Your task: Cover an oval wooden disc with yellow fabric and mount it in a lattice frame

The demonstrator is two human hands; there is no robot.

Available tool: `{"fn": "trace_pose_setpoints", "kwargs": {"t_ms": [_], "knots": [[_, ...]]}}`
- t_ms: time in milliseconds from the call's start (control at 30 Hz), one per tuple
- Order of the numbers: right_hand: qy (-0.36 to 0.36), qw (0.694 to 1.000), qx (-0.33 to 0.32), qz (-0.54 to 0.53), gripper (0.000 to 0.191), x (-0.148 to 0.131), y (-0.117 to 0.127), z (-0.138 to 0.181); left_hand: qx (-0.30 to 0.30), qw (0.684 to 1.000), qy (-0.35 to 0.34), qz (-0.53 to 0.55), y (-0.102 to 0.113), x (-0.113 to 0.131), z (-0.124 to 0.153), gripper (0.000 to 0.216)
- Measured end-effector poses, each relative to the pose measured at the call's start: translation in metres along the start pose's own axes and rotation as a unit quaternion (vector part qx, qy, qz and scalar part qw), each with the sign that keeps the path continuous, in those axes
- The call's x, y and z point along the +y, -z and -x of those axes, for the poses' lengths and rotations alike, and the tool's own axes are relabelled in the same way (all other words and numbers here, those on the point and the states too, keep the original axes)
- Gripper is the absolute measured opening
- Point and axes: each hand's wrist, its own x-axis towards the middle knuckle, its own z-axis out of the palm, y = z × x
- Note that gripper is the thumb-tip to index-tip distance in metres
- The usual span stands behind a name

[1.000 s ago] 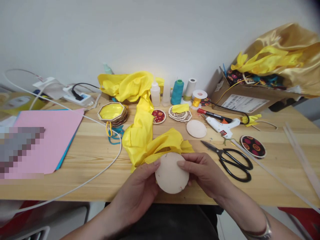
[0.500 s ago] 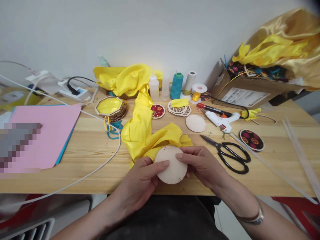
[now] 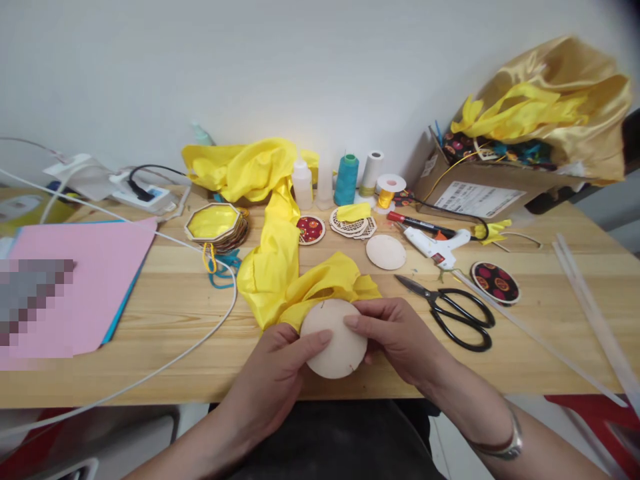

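Between my two hands is a pale round disc with small marks near its rim. My left hand grips its left side, thumb on top and fingers underneath. At the right side, my right hand pinches it the same way. Yellow satin fabric lies crumpled just behind the disc. To the right of my right hand lie black-handled scissors, their blades pointing back and left. A second pale disc rests flat beyond my right hand.
A hot glue gun, a red-capped marker and a patterned round piece are at right. Teal thread stands near the wall. A cardboard box sits back right, octagonal frames and pink sheets left.
The camera view has shifted slightly, so the table sits a little lower and further left. Both hands keep the same grip on the disc.
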Motion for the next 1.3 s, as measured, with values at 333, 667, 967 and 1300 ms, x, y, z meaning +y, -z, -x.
{"fn": "trace_pose_setpoints", "kwargs": {"t_ms": [333,667,967,1300], "knots": [[0.012,0.998,0.010,0.060,0.029,0.002,-0.006,0.001,-0.001,1.000,0.009,-0.001,0.002,0.002,0.001,0.022],[0.217,0.834,0.095,0.498,0.025,-0.052,-0.002,0.010,-0.029,0.997,0.043,-0.050,0.016,0.005,0.013,0.024],[0.280,0.692,-0.115,0.656,0.024,-0.053,-0.042,-0.060,-0.118,0.977,0.052,-0.170,0.032,0.006,0.028,0.026],[0.295,0.846,0.174,0.409,0.022,-0.116,-0.005,-0.075,-0.034,0.997,0.058,-0.037,0.021,0.026,0.005,0.023]]}}
